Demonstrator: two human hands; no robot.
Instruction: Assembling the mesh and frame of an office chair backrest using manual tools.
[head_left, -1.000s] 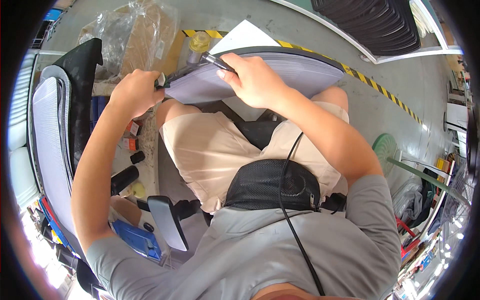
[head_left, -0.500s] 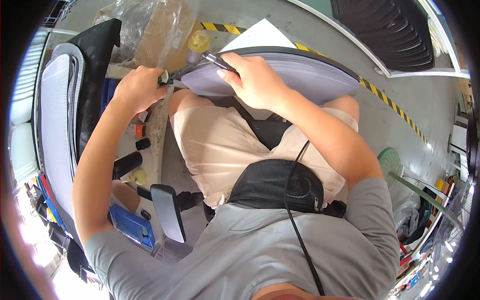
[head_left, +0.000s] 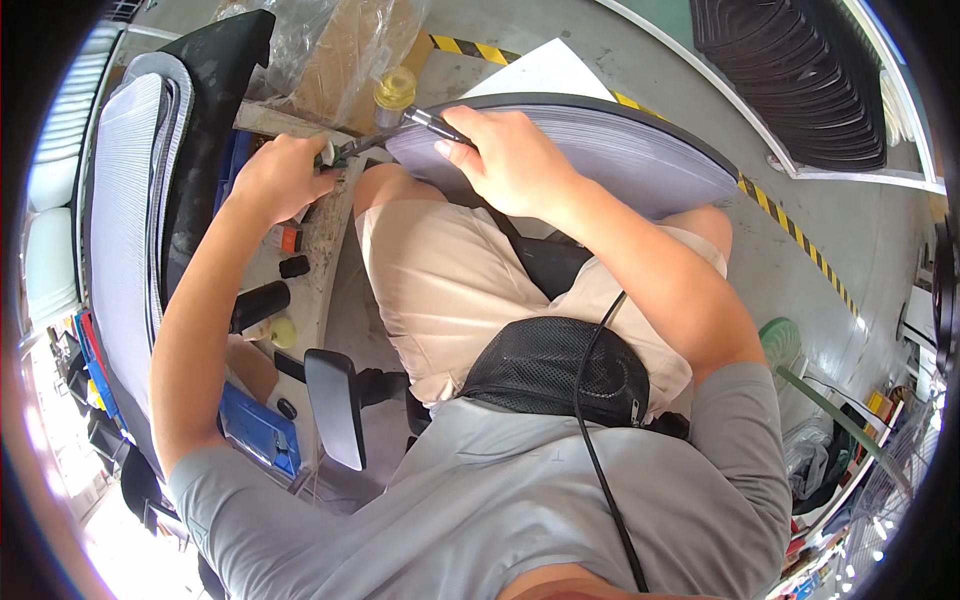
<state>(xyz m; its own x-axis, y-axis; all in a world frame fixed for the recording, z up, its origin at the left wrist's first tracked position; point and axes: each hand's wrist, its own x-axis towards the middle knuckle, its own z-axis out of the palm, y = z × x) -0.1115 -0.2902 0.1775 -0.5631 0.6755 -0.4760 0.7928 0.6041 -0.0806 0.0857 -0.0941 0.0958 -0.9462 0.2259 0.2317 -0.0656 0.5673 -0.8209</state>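
A grey mesh chair back panel (head_left: 640, 150) with a dark rim lies across my knees. My right hand (head_left: 505, 160) rests on its left end and grips a dark, thin tool (head_left: 435, 122) at the panel's edge. My left hand (head_left: 280, 180) is closed on a small green-handled tool (head_left: 345, 150) that points toward the panel's corner. The two hands are close together at that corner. I am seated, in beige shorts, with a black pouch at my waist.
Another grey mesh panel (head_left: 125, 220) with a black frame stands on my left. A low bench (head_left: 320, 230) holds small dark parts and a yellow spool (head_left: 395, 88). A black armrest (head_left: 335, 405), a blue box (head_left: 255, 430), stacked black parts (head_left: 800, 70) and striped floor tape (head_left: 800, 250) surround me.
The view has shifted so the panel and hands sit lower in the picture. My left hand has moved closer to the panel's corner; my right hand keeps its grip.
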